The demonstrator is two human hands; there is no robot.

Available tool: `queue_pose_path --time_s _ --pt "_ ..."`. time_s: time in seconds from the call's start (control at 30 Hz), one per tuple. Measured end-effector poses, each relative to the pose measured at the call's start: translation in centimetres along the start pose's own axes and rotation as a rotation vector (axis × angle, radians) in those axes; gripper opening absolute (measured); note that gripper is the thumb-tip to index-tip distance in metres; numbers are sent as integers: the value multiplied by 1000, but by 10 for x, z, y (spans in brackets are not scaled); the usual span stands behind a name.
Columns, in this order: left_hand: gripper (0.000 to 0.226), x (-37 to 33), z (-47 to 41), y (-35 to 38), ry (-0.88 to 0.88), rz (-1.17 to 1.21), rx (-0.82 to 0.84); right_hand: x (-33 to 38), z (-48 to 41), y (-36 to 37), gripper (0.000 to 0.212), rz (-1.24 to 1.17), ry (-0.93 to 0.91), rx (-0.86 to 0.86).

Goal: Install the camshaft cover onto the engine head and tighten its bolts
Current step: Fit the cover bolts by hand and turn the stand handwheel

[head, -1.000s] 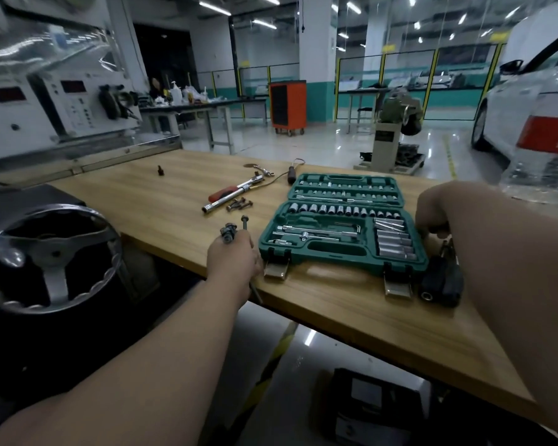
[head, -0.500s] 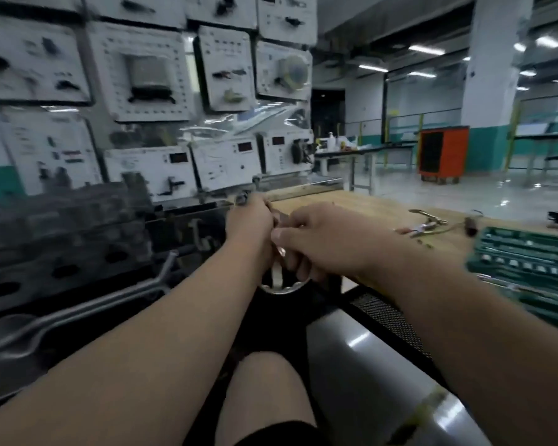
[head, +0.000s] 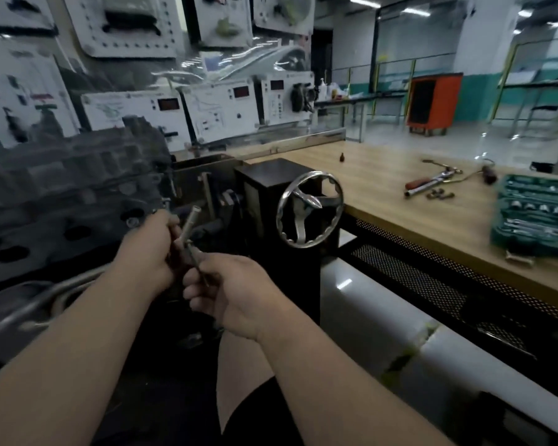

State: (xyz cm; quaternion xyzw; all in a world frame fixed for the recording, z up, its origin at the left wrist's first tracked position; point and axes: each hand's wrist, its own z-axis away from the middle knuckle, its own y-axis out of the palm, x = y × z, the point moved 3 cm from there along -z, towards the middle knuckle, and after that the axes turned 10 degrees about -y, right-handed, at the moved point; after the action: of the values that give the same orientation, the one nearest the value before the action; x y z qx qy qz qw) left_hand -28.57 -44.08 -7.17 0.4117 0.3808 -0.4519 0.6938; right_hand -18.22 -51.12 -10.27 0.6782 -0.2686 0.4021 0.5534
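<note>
Head view: the engine head point(head: 65, 194), at nine o'clock, is motion-blurred, and its cover cannot be told apart. At centre, the left hand point(head: 149, 249) and right hand point(head: 229, 291) curl their fingers round a slim metal socket tool point(head: 189, 225), its lower end hidden. At three o'clock a green socket case point(head: 535, 220), cut off by the frame edge, lies open with rows of sockets.

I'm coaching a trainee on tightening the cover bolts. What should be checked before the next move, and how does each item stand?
1. Socket tool gripped: ok, left hand and right hand both hold it.
2. Tool seated on a bolt: not ok, its end points up in the air.
3. Cover sitting on engine head: cannot tell, blurred.
4. All bolts fitted: cannot tell, small loose parts lie by the ratchet.
5. Socket set nearby: ok, open on the table.
</note>
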Motion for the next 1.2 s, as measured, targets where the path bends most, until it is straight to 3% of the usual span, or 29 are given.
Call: queue_pose_path --time_s 0.13,0.3,0.7,1.03,1.2 --pt "35 31 -8 -8 -43 -112 51 -17 6 -11 33 -8 15 -66" --pt "30 55 -2 -7 94 -217 58 -19 7 -19 28 215 19 -210" --pt "31 57 11 16 97 -294 141 -3 16 -33 31 338 -15 -233" --pt "22 41 14 2 176 -224 53 0 2 -13 33 451 -79 -192" --pt "38 37 16 -11 147 -194 25 -7 -4 1 30 508 -98 -202"
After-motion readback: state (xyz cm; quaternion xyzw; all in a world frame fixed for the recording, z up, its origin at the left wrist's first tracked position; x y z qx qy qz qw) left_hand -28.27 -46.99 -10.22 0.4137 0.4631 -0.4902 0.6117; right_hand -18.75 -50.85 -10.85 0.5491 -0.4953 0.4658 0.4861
